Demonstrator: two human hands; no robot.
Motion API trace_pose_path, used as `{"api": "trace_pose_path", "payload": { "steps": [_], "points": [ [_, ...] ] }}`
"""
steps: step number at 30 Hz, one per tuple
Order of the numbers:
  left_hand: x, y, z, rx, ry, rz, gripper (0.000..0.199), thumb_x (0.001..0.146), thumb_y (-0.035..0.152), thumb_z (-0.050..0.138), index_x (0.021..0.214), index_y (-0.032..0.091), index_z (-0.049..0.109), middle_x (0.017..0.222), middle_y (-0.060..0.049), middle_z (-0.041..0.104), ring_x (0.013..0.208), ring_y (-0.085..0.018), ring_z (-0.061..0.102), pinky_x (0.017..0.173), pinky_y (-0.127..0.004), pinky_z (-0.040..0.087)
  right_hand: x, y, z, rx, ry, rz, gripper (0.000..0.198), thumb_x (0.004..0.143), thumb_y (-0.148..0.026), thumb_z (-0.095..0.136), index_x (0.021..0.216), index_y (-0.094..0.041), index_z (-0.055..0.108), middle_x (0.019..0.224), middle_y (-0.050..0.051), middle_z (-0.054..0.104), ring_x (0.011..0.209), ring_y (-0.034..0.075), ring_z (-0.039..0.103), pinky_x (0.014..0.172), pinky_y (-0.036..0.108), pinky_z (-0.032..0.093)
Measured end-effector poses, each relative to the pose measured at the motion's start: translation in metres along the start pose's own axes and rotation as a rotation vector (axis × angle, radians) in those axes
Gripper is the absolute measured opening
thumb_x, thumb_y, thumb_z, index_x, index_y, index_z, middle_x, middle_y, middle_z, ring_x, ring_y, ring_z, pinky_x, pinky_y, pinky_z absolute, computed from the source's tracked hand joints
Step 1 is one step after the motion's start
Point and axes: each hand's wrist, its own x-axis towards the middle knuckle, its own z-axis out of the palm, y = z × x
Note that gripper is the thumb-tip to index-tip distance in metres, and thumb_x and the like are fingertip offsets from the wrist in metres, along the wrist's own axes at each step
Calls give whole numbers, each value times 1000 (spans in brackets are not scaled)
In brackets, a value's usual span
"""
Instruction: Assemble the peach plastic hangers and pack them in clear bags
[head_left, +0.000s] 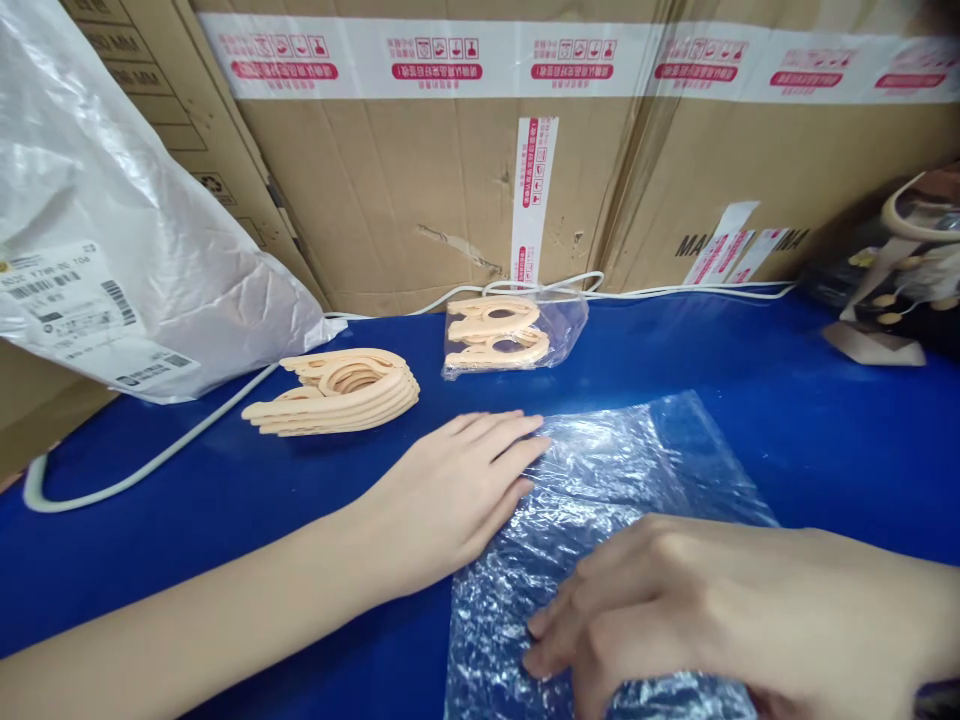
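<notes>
A clear plastic bag lies flat and wrinkled on the blue tabletop. My left hand rests on its left edge, fingers stretched out and holding nothing. Over the bag's lower part is my right hand, fingers bent down with the tips touching the film and no visible grip; part of its underside is hidden. Beyond my left hand sits a stack of several beige folding hangers. Behind it and to the right, more beige hangers lie inside a clear bag.
Large cardboard boxes with printed tape stand along the back of the blue table. A white plastic mailer leans at the left. A white cable runs along the left and back. Dark wrapped items sit at the far right.
</notes>
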Motion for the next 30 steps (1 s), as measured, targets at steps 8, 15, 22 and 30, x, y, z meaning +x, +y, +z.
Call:
{"api": "trace_pose_path", "payload": {
  "steps": [8,15,22,30],
  "points": [
    [-43,-26,-6,-31,-220,-87,65,98,51,42,155,29,18,161,-3,21,146,-28,26,116,-50,32,-13,34,-36,-423,248,391,15,95,-23,45,92,-19,59,84,3,63,70,14,58,64,28,44],
    [-50,-16,-2,43,-114,-157,75,94,61,43,152,15,30,158,-11,29,144,-30,30,115,-46,35,-29,54,-42,-619,133,614,19,97,-29,40,85,-20,51,70,1,58,56,14,54,54,28,34],
    [-57,-11,-10,-4,-239,-200,83,92,65,43,154,15,22,158,-12,25,142,-31,34,113,-47,39,-22,48,-41,-392,80,551,43,99,-48,42,69,-19,53,59,-2,53,51,11,50,53,26,32],
    [-63,-18,-7,-89,-188,-247,119,64,87,53,156,24,12,161,-10,19,147,-31,24,117,-46,31,-1,47,-24,-260,202,174,35,93,-50,55,106,-19,65,110,7,64,104,19,59,93,37,46]
  ]
}}
